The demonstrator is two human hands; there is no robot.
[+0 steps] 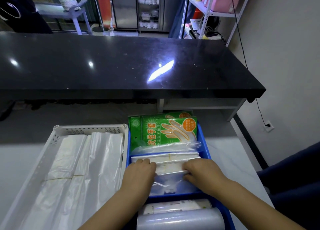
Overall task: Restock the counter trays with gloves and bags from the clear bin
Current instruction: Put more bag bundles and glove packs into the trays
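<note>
White plastic tray (90,128), perforated rim, touching the left side of the blue tray (204,143); holds long soft bags laid flat. Blue tray has three compartments: green glove packs (164,131) upright in the far one, banded bag bundle (173,162) in the middle, two rolls (180,219) in the near one.

Left hand (141,172) and right hand (200,170) are set apart, fingers curled onto opposite ends of the bundle, seating it in the middle compartment.

Handling, by judgement: bundle light, floppy, slick film; sags if lifted from one end. Best held at both ends, or at the band.

Trays sit on pale marbled worktop (22,160). Beyond the blue tray, a raised black polished counter (121,65), glare on it. Further back, metal shelving (216,13) and a glass-door cabinet (149,7). Clear bin not in view.
</note>
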